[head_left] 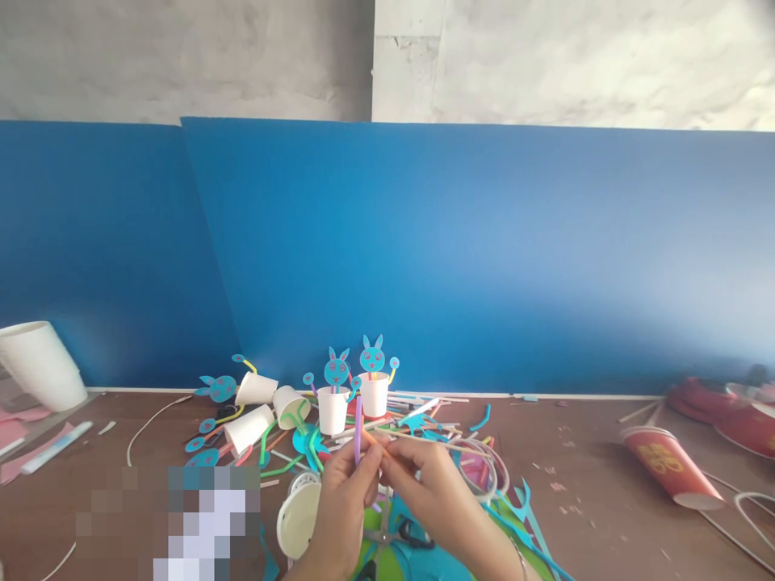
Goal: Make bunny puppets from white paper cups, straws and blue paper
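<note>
My left hand (344,496) pinches a purple drinking straw (358,424) that stands upright between thumb and fingers. My right hand (433,484) is closed on an orange straw (369,436), and its fingertips meet those of the left. The join of the two straws is hidden by my fingers. Just beyond stand two white paper cups, the left cup (333,411) and the right cup (374,395), each with a blue rabbit head and straw arms. Beneath my hands lie scissors (416,532) on blue and green paper. A white cup (298,520) lies beside my left wrist.
More rabbit cups (249,428) lie tipped at the left among loose coloured straws. Stacked white cups (43,363) stand far left, near a white marker (57,446). A red paper cup (672,468) lies at right near cables. A blue partition (460,258) closes off the back.
</note>
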The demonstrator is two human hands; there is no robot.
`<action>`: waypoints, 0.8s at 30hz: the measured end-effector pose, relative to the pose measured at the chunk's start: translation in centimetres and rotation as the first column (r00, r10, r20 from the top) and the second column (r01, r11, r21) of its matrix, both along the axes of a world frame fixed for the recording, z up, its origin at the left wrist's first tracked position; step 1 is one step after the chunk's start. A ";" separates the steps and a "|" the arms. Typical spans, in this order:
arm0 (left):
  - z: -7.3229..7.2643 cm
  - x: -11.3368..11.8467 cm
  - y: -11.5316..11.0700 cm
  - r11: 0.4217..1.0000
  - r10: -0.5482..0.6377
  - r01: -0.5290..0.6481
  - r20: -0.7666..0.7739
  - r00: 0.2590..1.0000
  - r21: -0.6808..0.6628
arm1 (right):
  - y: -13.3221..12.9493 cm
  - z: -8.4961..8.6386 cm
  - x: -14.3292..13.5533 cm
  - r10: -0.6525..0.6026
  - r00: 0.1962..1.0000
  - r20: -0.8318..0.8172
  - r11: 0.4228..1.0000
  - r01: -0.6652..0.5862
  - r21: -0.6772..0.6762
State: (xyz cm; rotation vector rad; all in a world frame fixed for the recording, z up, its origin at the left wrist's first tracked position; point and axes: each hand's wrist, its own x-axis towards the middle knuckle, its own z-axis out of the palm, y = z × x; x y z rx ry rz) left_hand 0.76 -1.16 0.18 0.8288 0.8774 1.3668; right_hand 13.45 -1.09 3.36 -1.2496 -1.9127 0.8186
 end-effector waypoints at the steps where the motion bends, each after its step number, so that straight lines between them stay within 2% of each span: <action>1: 0.2 -0.2 0.1 1.000 -0.002 0.002 0.014 1.000 0.004 | 0.1 0.0 0.0 0.000 1.000 -0.012 1.000 0.000 -0.009; 7: 0.4 -0.8 0.5 0.998 0.065 -0.065 0.018 0.998 -0.002 | 0.3 -0.3 0.0 -0.014 1.000 -0.020 1.000 0.014 -0.013; 13: -0.3 -0.3 0.2 0.997 0.075 -0.075 -0.007 0.997 -0.020 | 0.1 -0.2 -0.3 -0.004 0.998 -0.060 1.000 0.004 -0.012; 24: -0.4 0.1 -0.3 0.997 0.075 -0.076 -0.045 0.996 -0.011 | -0.2 -0.4 -1.0 -0.025 0.998 -0.057 0.999 0.028 0.044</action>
